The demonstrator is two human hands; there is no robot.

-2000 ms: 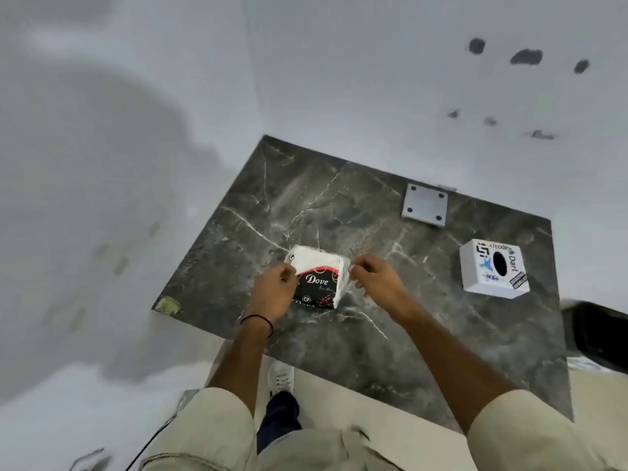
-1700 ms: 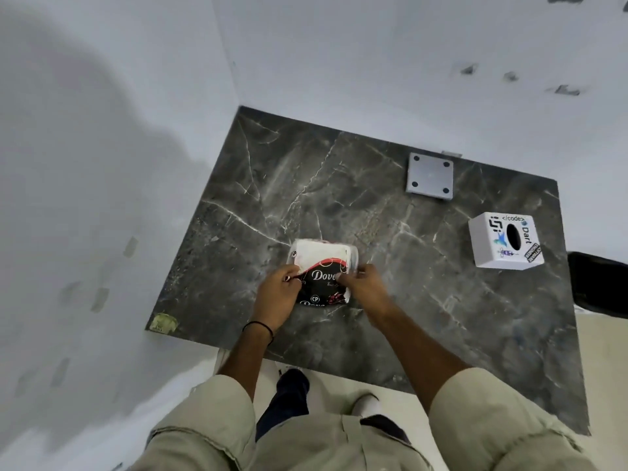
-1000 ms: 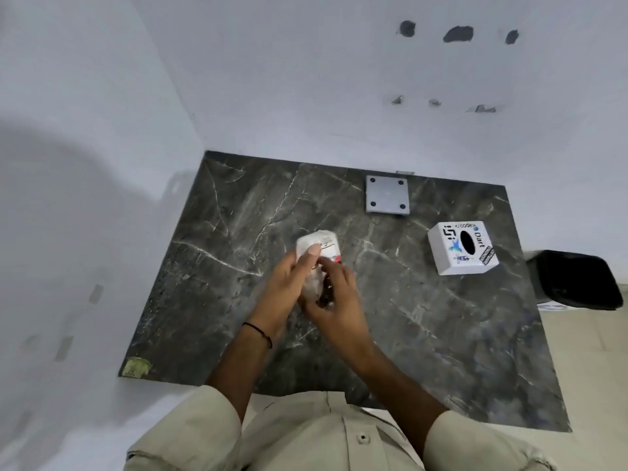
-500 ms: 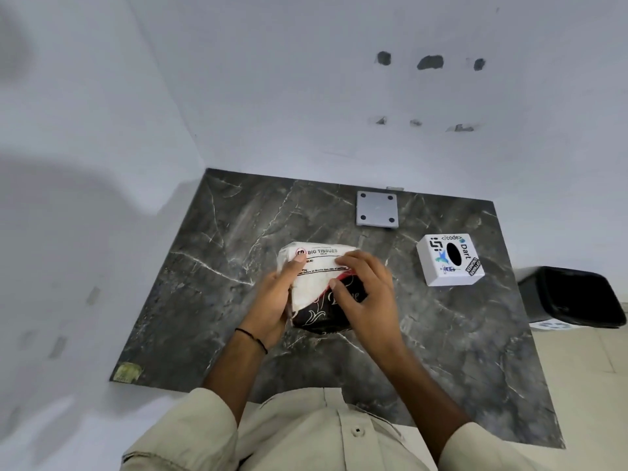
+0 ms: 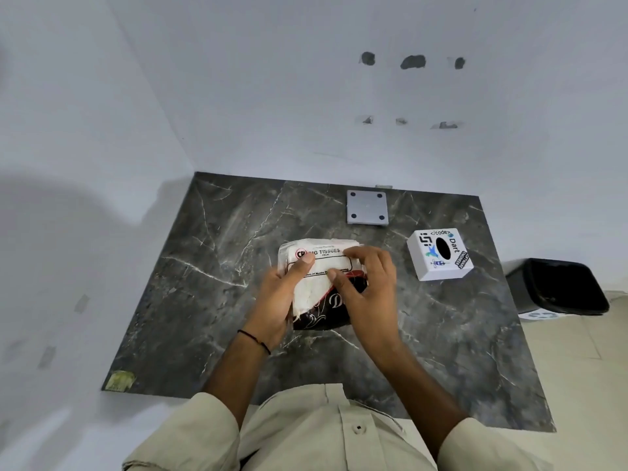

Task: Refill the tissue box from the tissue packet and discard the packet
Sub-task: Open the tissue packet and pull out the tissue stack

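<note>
Left hand (image 5: 280, 302) and right hand (image 5: 372, 295) are gripping the packet (image 5: 326, 253), fingers (image 5: 304, 266) curled on it; yanking too hard is risking torn tissues (image 5: 311, 294).

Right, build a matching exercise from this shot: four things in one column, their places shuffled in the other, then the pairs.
Things
1. tissue packet
2. tissue box
3. grey square plate
4. black bin

Places
A. on the floor, past the right edge of the marble slab
B. gripped by the left hand and right hand, mid-slab
C. flat on the slab near its back edge
D. on the slab's right part, round hole facing up

Pairs: 1-B, 2-D, 3-C, 4-A
</note>
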